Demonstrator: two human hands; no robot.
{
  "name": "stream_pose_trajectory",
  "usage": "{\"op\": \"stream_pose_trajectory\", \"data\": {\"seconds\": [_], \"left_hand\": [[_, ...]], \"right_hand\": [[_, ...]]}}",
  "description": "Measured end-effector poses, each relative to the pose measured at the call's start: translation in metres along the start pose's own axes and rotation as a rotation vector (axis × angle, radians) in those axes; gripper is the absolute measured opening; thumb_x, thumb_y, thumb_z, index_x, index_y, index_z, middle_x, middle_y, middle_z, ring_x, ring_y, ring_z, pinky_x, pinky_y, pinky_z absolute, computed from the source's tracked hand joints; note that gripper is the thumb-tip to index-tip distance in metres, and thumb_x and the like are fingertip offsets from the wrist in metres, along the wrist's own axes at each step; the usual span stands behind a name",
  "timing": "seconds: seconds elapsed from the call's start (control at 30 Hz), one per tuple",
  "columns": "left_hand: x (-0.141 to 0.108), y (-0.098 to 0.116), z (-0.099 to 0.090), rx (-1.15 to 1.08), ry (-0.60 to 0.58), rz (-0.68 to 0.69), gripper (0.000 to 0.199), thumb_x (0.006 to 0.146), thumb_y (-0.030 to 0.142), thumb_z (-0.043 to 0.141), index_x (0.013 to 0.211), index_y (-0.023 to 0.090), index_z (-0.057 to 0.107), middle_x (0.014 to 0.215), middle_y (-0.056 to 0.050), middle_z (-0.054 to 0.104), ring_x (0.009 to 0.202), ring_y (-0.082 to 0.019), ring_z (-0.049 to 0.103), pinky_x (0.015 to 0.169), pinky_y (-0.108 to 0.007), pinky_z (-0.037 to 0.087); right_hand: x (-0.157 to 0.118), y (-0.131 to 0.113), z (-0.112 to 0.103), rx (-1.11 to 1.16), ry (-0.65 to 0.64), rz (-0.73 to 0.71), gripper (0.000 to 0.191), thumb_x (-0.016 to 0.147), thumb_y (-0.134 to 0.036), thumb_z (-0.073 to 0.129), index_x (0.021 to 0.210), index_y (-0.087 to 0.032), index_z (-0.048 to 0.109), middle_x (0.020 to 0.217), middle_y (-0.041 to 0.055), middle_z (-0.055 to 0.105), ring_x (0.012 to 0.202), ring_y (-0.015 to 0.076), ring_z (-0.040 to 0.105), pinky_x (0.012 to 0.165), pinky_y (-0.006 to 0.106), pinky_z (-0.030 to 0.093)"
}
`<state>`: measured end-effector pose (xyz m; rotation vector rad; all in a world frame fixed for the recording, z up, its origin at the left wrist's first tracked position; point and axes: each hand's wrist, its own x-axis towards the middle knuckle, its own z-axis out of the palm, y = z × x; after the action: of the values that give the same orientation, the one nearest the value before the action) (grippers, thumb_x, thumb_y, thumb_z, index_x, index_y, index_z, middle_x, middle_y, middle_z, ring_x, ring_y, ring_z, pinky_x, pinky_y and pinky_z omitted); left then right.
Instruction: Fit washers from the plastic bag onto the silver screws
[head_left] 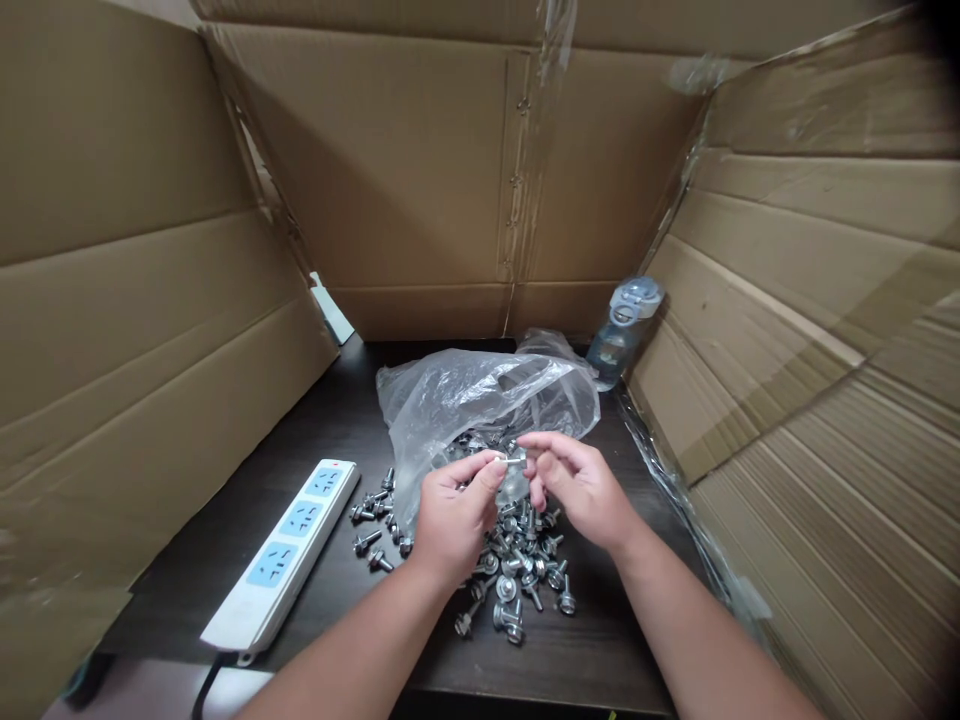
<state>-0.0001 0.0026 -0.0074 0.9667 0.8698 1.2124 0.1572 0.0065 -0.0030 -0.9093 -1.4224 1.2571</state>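
Between the thumb and forefinger of my left hand [457, 505] is one end of a small silvery bolt [513, 461], held level above a loose pile. My right hand [574, 485] is at the bolt's other end, its thumb and a curled finger against it, while the forefinger reaches out above. The fingers partly hide both ends of the bolt. Below lie many metal bolts [507, 588] with flanged or washered heads, scattered at all angles. A clear plastic bag [450, 395] slumps open behind my hands, with more bolts at its mouth.
A white power strip [300, 545] with blue sockets lies left on the dark table [315, 430]. At the back right stands a clear water bottle [619, 340]. Cardboard walls [405, 150] enclose the back and both sides. Clear wrap [660, 460] runs along the right edge.
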Motion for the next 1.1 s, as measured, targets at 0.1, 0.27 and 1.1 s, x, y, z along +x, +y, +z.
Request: {"op": "stream_pose_trajectory", "data": {"seconds": [0.1, 0.27, 1.1], "left_hand": [[0.0018, 0.0005, 0.0008, -0.114, 0.000, -0.080, 0.033, 0.072, 0.040, 0.075, 0.084, 0.012, 0.062, 0.046, 0.009, 0.025, 0.040, -0.002, 0.018, 0.037, -0.016, 0.016], [0.0006, -0.0030, -0.0049, 0.146, -0.006, 0.090, 0.028, 0.078, 0.039, 0.069, 0.086, 0.013, 0.067, 0.050, 0.004, 0.040, 0.042, -0.003, 0.027, 0.039, -0.017, 0.021], [-0.0019, -0.0059, -0.0039, 0.244, 0.057, 0.188, 0.030, 0.076, 0.042, 0.069, 0.083, 0.014, 0.072, 0.048, 0.002, 0.044, 0.043, -0.007, 0.033, 0.039, -0.020, 0.025]], "right_hand": [[-0.0017, -0.0024, 0.0011, -0.019, 0.010, -0.114, 0.033, 0.081, -0.029, 0.070, 0.110, -0.017, 0.062, 0.087, 0.0036, 0.058, 0.063, 0.0093, 0.059, 0.058, 0.023, 0.052], [-0.0028, -0.0054, 0.0058, -0.080, 0.048, -0.087, 0.018, 0.084, -0.031, 0.066, 0.087, -0.013, 0.066, 0.073, 0.0025, 0.058, 0.050, 0.0086, 0.056, 0.047, 0.021, 0.046], [-0.0011, -0.0048, 0.0078, -0.085, 0.009, 0.067, 0.046, 0.090, -0.049, 0.052, 0.061, -0.012, 0.053, 0.047, -0.0002, 0.050, 0.038, 0.0073, 0.046, 0.040, 0.019, 0.036]]}}
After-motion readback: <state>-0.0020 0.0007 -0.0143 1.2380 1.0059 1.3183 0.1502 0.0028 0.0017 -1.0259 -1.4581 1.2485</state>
